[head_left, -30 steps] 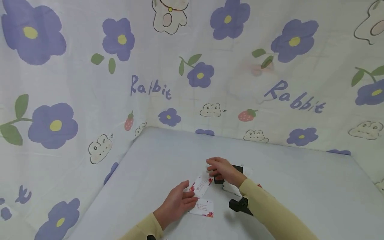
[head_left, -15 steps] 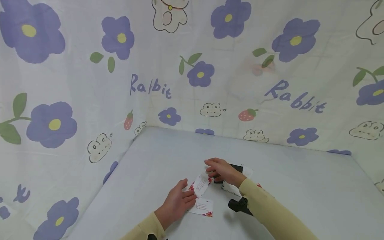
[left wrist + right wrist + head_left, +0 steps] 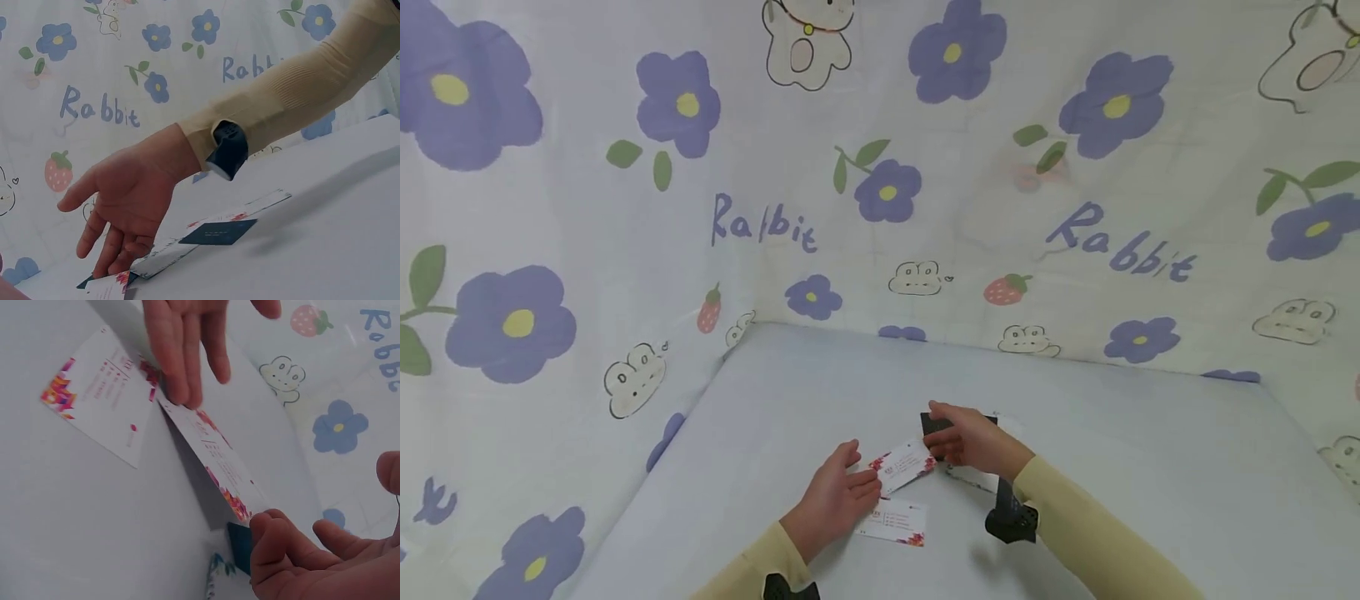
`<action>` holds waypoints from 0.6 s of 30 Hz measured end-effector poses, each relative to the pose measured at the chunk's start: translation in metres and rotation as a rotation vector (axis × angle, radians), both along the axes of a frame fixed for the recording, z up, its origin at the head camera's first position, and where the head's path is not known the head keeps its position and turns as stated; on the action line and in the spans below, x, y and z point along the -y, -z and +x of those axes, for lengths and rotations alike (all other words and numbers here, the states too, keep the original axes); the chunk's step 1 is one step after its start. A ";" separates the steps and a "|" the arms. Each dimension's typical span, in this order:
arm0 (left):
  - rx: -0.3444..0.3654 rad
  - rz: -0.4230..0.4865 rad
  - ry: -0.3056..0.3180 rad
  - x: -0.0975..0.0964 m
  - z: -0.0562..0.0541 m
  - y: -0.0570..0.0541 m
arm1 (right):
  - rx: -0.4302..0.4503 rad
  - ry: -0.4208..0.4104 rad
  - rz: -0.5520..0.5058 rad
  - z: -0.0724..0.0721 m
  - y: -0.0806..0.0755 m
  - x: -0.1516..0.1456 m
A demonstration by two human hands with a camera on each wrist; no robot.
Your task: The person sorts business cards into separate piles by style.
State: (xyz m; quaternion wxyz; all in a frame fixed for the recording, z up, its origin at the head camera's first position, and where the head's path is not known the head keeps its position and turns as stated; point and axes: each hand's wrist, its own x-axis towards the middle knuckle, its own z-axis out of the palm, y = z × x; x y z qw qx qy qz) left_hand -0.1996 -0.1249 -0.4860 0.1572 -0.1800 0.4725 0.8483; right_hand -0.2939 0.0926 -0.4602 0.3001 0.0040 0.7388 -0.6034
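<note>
A white business card (image 3: pixel 904 467) with red floral corners spans the space between my two hands. In the right wrist view this card (image 3: pixel 209 459) sits slightly off the table, a shadow beneath it. My left hand (image 3: pixel 833 500) touches its left end with extended fingertips, thumb apart. My right hand (image 3: pixel 977 440) touches the other end with lightly bent fingers, its thumb (image 3: pixel 389 472) also apart. A second white business card (image 3: pixel 892 523) lies flat by my left fingers. A dark card (image 3: pixel 219 232) lies beneath the right arm, partly hidden from the head view.
White paper pieces (image 3: pixel 976 478) with patterned edges lie under the right hand. Dark camera mounts sit on the left wrist (image 3: pixel 788 588) and right wrist (image 3: pixel 1011 518). A flowered curtain (image 3: pixel 850 250) encloses the back and left of the white table (image 3: pixel 1112 467).
The upper card has turned clockwise to lie flatter across the view. My right hand has shifted slightly right and turned at the wrist. The head view has swung slightly right.
</note>
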 end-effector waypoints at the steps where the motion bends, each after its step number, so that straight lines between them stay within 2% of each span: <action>1: -0.004 -0.007 0.008 0.000 -0.003 0.001 | 0.013 0.012 -0.024 0.003 0.000 -0.004; 5: -0.023 -0.052 0.042 0.002 -0.013 0.001 | 0.043 0.073 -0.102 0.019 0.004 -0.011; 9: -0.024 -0.100 0.076 0.004 -0.020 -0.001 | 0.052 0.156 -0.128 0.034 0.008 -0.009; 12: -0.019 -0.143 0.108 0.005 -0.026 -0.001 | 0.062 0.203 -0.131 0.041 0.011 -0.008; 18: -0.027 -0.210 0.161 -0.002 -0.032 -0.005 | 0.076 0.242 -0.162 0.049 0.012 -0.014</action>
